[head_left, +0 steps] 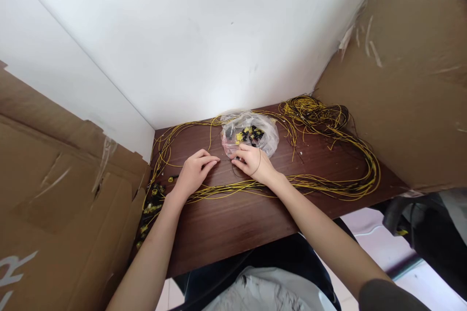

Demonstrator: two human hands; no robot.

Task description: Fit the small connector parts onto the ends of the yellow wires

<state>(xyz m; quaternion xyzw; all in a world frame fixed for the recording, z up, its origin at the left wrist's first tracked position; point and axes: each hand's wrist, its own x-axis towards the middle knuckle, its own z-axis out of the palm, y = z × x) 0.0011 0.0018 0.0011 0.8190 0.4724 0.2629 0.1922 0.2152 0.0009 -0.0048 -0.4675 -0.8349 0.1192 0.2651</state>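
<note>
Left hand (pixel 195 167) over mid-table, left of centre, thumb and fingertips closed in a pinch; too small to tell if anything sits between them; right hand (pixel 255 161) just right of it, fingertips near the left ones but apart, closed on a thin dark wire (pixel 234 170); wire at mid-table, looped round beside the right hand; clear plastic bag (pixel 270 132) just beyond the right hand, toward the back edge of the brown table (pixel 219 243), black and yellow connectors (pixel 251 133) inside; bundle of yellow wires (pixel 310 185) laid across the table below the hands, from the left edge over toward the right edge, then curved back to a tangled coil (pixel 306 109) at the back right corner; more yellow strands along the back edge, behind the bag, bending round the back left corner; pile of black and yellow plugs (pixel 155 199) along the left edge, one loose plug (pixel 171 179) just beside the left hand; cardboard box (pixel 65 204) against the left edge, cardboard sheet (pixel 401 82) by the right edge, white wall (pixel 219 34) behind.
</note>
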